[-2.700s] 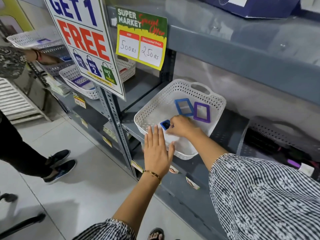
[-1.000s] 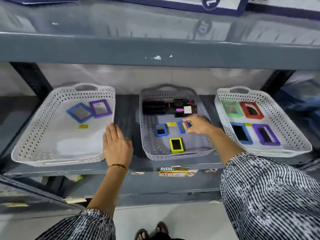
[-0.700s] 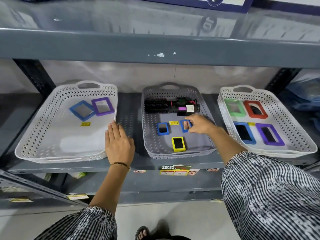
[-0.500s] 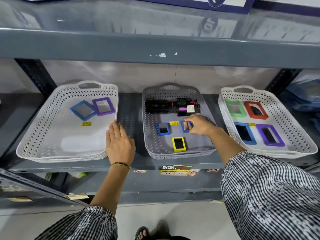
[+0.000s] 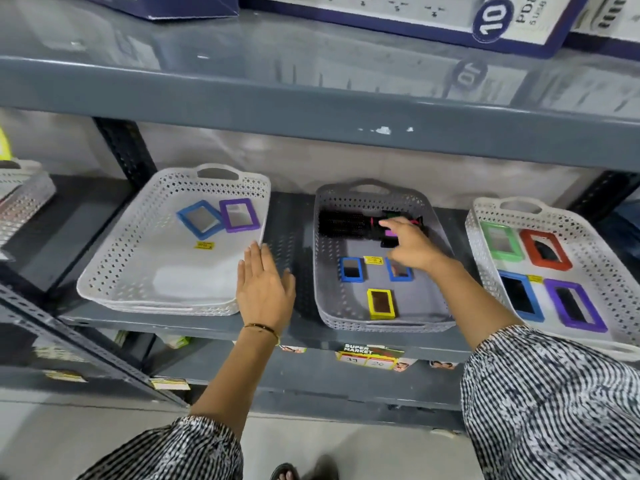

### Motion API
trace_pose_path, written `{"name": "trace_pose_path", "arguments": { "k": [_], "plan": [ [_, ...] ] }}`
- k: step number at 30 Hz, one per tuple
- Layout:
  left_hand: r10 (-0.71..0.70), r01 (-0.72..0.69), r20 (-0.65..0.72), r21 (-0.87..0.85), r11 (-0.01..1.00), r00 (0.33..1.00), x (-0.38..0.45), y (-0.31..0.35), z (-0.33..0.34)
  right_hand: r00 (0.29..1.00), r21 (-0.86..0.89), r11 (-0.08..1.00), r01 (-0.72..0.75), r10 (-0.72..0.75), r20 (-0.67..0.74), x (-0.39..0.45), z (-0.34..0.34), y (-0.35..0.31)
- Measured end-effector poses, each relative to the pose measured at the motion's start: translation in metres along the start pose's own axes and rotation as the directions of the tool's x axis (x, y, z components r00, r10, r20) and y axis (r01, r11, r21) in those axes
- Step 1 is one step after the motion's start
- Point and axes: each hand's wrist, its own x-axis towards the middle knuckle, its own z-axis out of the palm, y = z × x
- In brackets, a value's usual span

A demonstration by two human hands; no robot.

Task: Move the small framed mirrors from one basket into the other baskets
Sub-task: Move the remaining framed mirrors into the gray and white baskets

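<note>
Three small mirrors (image 5: pixel 375 282) lie in the grey basket (image 5: pixel 325 265); two at ten o'clock and four at three o'clock sit in white baskets (image 5: pixel 114 265), both hands (image 5: pixel 265 289) empty and loose.

Our left hand (image 5: pixel 266 292) lies flat, palm down, fingers straight and close together, pointing away from us, a thin bangle at the wrist. Our right hand (image 5: pixel 410 244) reaches further forward, palm down, fingers loosely spread and slightly curled, index finger stretched ahead, gripping nothing. Both forearms are bare; striped sleeves cover the upper arms, the right one nearer us.
</note>
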Motion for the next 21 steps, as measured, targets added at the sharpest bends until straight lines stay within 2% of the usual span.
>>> {"name": "trace_pose_path", "arguments": {
  "k": [3,8,11,14,16,18,21],
  "plan": [
    [-0.004,0.005,-0.069,0.014,1.000,0.998,0.002,-0.007,-0.013,0.980,-0.003,0.981,0.193,-0.193,-0.049,0.022,0.005,-0.057],
    [-0.129,0.138,-0.130,0.063,0.988,0.983,0.004,-0.045,-0.029,0.901,-0.012,0.909,0.417,-0.411,0.135,0.064,0.050,-0.162],
    [-0.169,0.175,-0.101,0.058,0.983,0.980,0.004,-0.055,-0.031,0.864,-0.099,0.877,0.471,-0.436,0.251,0.086,0.071,-0.199],
    [-0.181,0.185,-0.080,0.053,0.981,0.980,0.002,-0.060,-0.025,0.861,-0.098,0.886,0.454,-0.407,0.305,0.111,0.098,-0.223],
    [-0.171,0.177,-0.092,0.061,0.982,0.981,0.000,-0.058,-0.022,0.906,-0.143,0.926,0.350,-0.296,0.302,0.126,0.115,-0.232],
    [-0.170,0.179,-0.113,0.074,0.981,0.979,0.000,-0.059,-0.022,0.955,-0.139,0.968,0.211,-0.173,0.241,0.137,0.135,-0.238],
    [-0.171,0.185,-0.122,0.113,0.976,0.978,0.002,-0.061,-0.019,0.986,-0.120,0.987,0.105,-0.087,0.145,0.145,0.158,-0.244]
  ]
}}
